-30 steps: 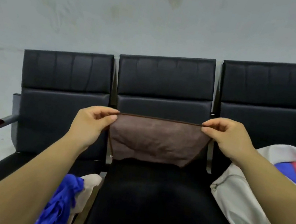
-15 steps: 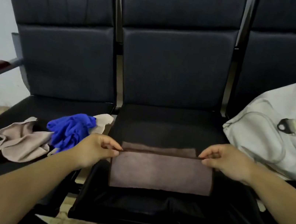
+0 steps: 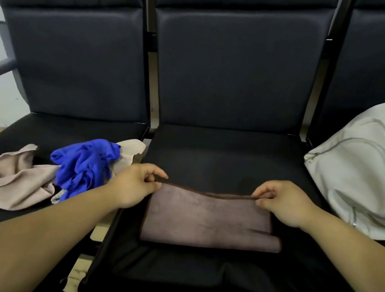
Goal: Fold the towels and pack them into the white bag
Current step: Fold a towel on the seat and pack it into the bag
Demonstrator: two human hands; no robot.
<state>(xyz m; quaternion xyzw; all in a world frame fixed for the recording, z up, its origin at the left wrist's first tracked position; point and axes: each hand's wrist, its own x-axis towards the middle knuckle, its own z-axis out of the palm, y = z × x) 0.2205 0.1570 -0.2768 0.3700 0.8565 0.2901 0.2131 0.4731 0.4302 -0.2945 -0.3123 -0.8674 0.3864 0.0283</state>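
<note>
Item: brown towel (image 3: 209, 221), lying folded at lower centre, on the middle bench (image 3: 210, 153) seat.
Handling: judged light, soft and limp; best taken at the far-edge corners.
Hold: the far edge is being pinched by fingers of the left hand (image 3: 135, 184) and right hand (image 3: 285, 203).
Change: held aloft a second ago, the towel is now being laid down.

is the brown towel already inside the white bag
No, the brown towel lies on the middle seat, pinched by the left hand and right hand; the white bag sits apart.
</note>
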